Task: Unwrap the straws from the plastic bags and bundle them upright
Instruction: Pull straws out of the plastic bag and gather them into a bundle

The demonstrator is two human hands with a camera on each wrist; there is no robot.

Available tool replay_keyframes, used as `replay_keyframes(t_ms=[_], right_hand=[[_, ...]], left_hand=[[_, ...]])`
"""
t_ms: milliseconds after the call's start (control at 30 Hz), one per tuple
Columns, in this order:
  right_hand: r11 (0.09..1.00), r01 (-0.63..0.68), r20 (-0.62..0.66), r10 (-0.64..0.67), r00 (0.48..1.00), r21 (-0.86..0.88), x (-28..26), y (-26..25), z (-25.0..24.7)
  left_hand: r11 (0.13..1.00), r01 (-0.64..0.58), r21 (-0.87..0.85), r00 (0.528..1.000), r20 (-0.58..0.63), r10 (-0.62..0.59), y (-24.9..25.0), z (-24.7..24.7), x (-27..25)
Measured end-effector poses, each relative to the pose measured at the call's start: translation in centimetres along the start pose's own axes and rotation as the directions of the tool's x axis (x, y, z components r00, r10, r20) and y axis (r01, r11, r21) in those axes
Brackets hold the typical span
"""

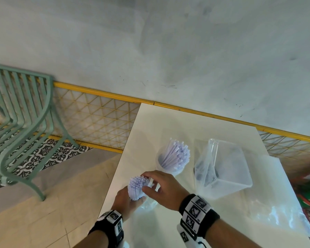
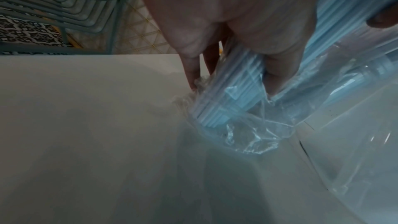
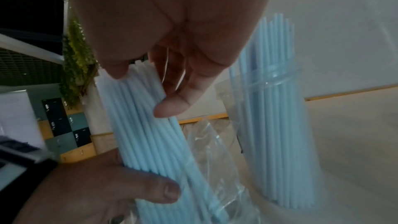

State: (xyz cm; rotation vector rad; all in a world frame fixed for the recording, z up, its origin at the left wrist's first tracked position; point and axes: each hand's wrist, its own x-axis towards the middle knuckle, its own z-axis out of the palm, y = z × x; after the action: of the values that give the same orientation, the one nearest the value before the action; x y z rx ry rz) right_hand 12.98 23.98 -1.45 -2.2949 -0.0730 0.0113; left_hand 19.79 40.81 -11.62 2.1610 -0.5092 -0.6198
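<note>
A bundle of pale blue straws (image 1: 136,186) stands upright near the table's front left edge. Its lower part sits in a clear plastic bag (image 2: 247,134). My left hand (image 1: 123,197) grips the bundle low down through the bag, thumb across the front (image 3: 170,192). My right hand (image 1: 161,185) curls over the top of the bundle, thumb (image 3: 172,106) on one side and fingers on the other. A clear round cup (image 1: 174,169) behind holds more straws (image 1: 175,154) upright.
A clear rectangular tub (image 1: 236,176) with a crumpled bag against it stands right of the cup. Another clear bag (image 1: 276,203) lies flat at the table's right. A green metal chair (image 1: 21,122) stands on the floor to the left, beyond the table edge (image 1: 118,161).
</note>
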Motion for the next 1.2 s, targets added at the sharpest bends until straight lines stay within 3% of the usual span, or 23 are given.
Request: replay_keyframes(t_ms=[233, 433, 767, 1200], right_hand=[[0.996, 0.031, -0.078, -0.038, 0.996, -0.087, -0.9, 0.0, 0.9], [0.981, -0.112, -0.161, 0.137, 0.977, 0.156, -0.9, 1.1, 1.6], [0.995, -0.091, -0.194, 0.099, 0.976, 0.052, -0.6, 2.2, 1.8], [0.995, -0.089, -0.168, 0.094, 0.981, 0.035, -0.1, 2.0, 1.6]], left_hand=[[0.999, 0.015, -0.032, 1.000, -0.003, -0.015, 0.4, -0.1, -0.3], [0.999, 0.010, -0.037, 1.000, -0.020, -0.011, 1.3, -0.3, -0.6], [0.997, 0.069, -0.038, 0.997, -0.043, -0.071, 1.3, -0.1, -0.6], [1.000, 0.022, -0.005, 0.999, -0.036, -0.022, 1.0, -0.1, -0.6]])
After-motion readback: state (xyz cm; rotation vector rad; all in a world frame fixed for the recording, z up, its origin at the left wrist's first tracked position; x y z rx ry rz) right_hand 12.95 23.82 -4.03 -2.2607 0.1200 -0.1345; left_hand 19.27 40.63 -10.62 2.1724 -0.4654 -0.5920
